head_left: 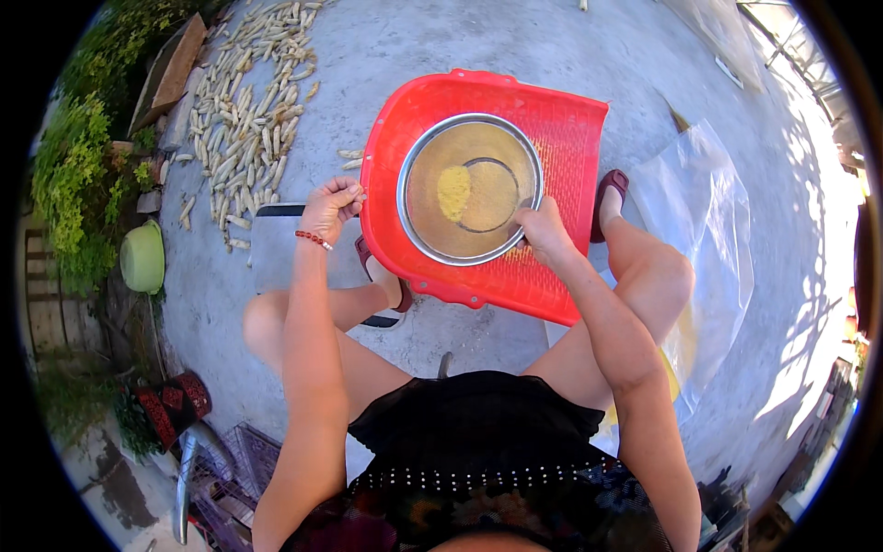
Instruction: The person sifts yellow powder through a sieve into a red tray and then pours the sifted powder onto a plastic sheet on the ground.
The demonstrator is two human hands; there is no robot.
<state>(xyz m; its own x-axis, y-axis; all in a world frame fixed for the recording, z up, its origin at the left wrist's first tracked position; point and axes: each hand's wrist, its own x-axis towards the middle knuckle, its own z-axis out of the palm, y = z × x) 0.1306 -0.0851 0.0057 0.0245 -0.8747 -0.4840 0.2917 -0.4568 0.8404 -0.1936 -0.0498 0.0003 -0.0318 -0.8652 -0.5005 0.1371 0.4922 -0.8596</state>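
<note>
A round metal sieve (402,189) with a fine mesh lies over a red plastic scoop-shaped winnowing basket (570,129) between my feet. On the mesh is a small heap of yellow meal (453,193), and a dark ring shows beside it. My right hand (548,232) grips the sieve's near right rim, thumb on top and the other fingers mostly hidden. At the basket's left edge, my left hand (331,210) is closed, its fingertips pinching the red rim. Yellow grains (544,158) lie in the basket to the right of the sieve.
Many corn cobs (248,120) are spread over the concrete at the far left. Clear plastic sheeting (708,212) lies to the right of my leg. A green basin (143,258) stands by the plants on the left, with a dark red patterned pot (175,409) nearer.
</note>
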